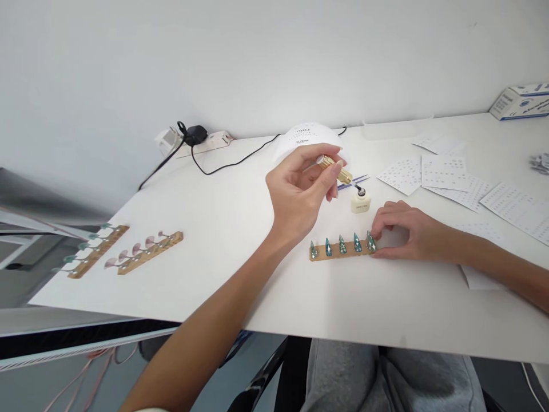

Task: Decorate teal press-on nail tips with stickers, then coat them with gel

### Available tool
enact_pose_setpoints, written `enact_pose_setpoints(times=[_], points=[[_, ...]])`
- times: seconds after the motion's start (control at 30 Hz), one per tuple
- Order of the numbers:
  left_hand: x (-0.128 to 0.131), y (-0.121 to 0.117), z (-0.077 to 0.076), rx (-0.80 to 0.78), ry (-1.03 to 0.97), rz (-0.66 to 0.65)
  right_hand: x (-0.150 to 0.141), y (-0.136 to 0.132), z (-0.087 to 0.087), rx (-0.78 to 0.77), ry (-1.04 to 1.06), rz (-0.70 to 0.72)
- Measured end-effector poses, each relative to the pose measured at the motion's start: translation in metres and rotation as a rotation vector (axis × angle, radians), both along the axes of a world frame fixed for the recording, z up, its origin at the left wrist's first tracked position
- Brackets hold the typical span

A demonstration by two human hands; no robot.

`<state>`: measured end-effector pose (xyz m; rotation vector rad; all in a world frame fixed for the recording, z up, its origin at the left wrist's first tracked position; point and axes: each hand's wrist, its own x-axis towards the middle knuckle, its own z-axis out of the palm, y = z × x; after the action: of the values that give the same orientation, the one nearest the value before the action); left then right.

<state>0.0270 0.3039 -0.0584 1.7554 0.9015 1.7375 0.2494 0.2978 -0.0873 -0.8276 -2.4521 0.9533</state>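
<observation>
My left hand [300, 183] grips a nail polish brush by its gold cap [337, 170]. The brush tip meets the mouth of a small cream polish bottle [361, 202], which stands upright on the table. In front of the bottle lies a wooden nail display strip [337, 252] bearing several pointed teal press-on nails [342, 245] with silvery decorations. My right hand [397, 232] pinches the strip's right end beside the last nail; its fingertips partly cover that end.
Behind my left hand sits a white nail lamp [312, 135]. Sticker sheets [446, 171] spread over the right side, near a labelled box [521, 102]. Two more strips with nails [150, 252] lie at left. A power strip [214, 141] and black cable [240, 163] run along the wall.
</observation>
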Motion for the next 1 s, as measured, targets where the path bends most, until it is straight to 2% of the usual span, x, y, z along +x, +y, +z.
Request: enact_pose_setpoints(times=[0.5, 0.67, 0.8, 0.9, 1.0], points=[[0.008, -0.004, -0.001, -0.083, 0.028, -0.01, 0.0, -0.001, 0.002, -0.021, 0.011, 0.007], [0.013, 0.001, 0.006, -0.185, 0.078, -0.084, -0.001, -0.001, 0.005, -0.049, -0.016, 0.004], [0.015, 0.011, 0.013, -0.318, 0.215, -0.153, -0.001, -0.001, 0.007, -0.072, -0.021, -0.007], [0.017, 0.018, 0.011, -0.383, 0.264, -0.196, -0.001, -0.002, 0.009, -0.077, -0.028, -0.016], [0.017, 0.019, 0.008, -0.37, 0.276, -0.229, -0.001, -0.002, 0.009, -0.088, -0.038, -0.014]])
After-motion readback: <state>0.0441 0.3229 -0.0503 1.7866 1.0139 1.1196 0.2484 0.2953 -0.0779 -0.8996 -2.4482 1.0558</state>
